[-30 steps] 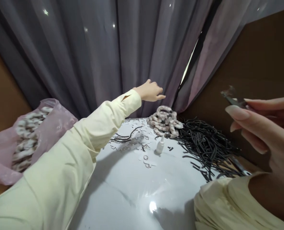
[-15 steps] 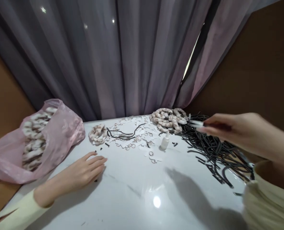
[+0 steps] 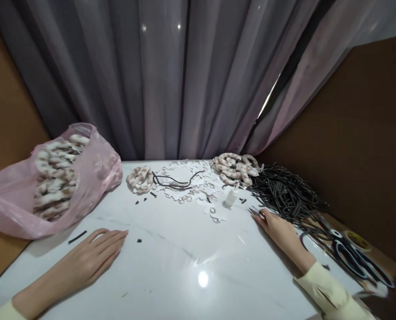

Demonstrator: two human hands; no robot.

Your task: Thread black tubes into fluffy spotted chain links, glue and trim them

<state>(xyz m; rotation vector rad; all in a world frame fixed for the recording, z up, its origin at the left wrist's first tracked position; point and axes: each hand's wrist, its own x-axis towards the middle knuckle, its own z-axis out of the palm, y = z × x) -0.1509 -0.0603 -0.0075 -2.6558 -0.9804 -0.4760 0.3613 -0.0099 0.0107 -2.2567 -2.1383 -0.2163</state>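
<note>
My left hand [image 3: 89, 258] lies flat on the white tabletop [image 3: 171, 284], fingers stretched out and slightly apart, holding nothing. A short black strip [image 3: 77, 237] lies beside it. On the right, my right hand [image 3: 278, 229] rests low over the table, its fingers closed on a small pair of scissors or tweezers [image 3: 255, 212] with the metal tips pointing left. A white dropper bottle [image 3: 232, 196] stands near those tips. Behind my right hand is a pile of black cords [image 3: 284, 191].
A pink plastic bag [image 3: 101, 171] of fluffy rings is at the left. Fluffy rings [image 3: 234, 166] lie at the back right, another [image 3: 140, 179] at the back left, with black cords [image 3: 178, 184] and small white scraps between. Large scissors [image 3: 349, 255] lie at the right edge.
My right hand has come down from above the black cords to the table, still holding the tool. My left hand has moved toward the left front. The view has shifted, showing the large scissors.
</note>
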